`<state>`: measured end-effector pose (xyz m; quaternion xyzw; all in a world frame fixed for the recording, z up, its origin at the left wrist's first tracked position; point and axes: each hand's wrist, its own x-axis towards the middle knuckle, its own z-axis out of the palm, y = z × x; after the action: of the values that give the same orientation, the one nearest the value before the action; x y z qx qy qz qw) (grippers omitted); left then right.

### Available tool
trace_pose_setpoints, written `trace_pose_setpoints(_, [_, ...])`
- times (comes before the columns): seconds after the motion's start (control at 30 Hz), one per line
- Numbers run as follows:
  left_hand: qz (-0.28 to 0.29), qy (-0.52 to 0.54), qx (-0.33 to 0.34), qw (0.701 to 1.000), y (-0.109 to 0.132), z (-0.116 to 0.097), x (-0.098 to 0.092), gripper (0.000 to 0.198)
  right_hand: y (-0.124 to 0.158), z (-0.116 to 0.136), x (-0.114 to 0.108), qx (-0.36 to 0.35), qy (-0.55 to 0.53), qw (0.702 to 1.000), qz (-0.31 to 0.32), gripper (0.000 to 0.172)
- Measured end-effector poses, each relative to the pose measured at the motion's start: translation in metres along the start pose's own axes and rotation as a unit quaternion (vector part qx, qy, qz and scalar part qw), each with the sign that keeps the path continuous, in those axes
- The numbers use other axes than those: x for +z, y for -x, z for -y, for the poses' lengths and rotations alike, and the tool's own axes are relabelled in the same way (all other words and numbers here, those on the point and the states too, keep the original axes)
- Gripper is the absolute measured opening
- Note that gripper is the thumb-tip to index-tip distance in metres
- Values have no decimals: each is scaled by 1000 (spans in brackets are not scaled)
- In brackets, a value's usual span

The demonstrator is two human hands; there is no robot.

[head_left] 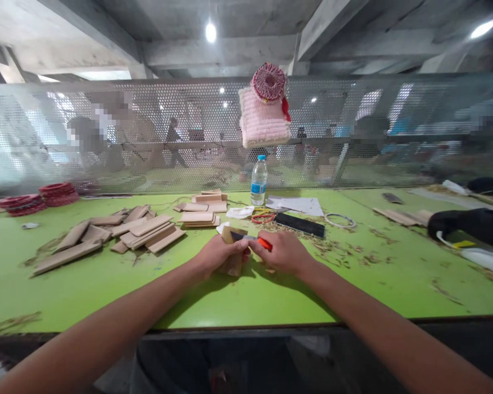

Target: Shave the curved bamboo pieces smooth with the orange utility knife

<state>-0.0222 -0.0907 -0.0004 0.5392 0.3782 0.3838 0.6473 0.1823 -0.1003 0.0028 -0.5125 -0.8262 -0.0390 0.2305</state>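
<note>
Near the front middle of the green table, my left hand [218, 253] is closed round a flat tan wooden piece [233, 266], its upper end tilted away from me. My right hand [285, 253] grips the orange handle of a utility knife [264, 243]. The knife's dark blade points left and lies across the upper part of the piece, close to my left thumb. My fingers hide part of the piece and most of the handle. Loose tan wooden pieces [148, 229] lie heaped to the left, with a small stack [198, 219] just beyond my left hand.
Behind my hands are a black phone-like slab [299, 224], a water bottle [258, 180] and white paper [296, 205]. Shavings [353, 253] litter the green table [246, 306] on the right. Red coils [22, 204] sit far left. A perforated metal screen [181, 126] runs along the back.
</note>
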Motion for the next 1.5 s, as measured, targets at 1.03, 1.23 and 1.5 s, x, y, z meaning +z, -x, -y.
trace_pose_setpoints(1.03, [60,20,-21,998,-6,1,-8,39,-1,1,-1,-7,12,1000,24,55])
trace_pose_setpoints(1.23, [24,-16,5,1000,-3,-6,1,38,-2,0,0,43,19,998,-33,61])
trace_pose_setpoints(1.5, [66,34,-6,997,-6,3,-4,45,-1,-4,2,29,-10,998,-58,59])
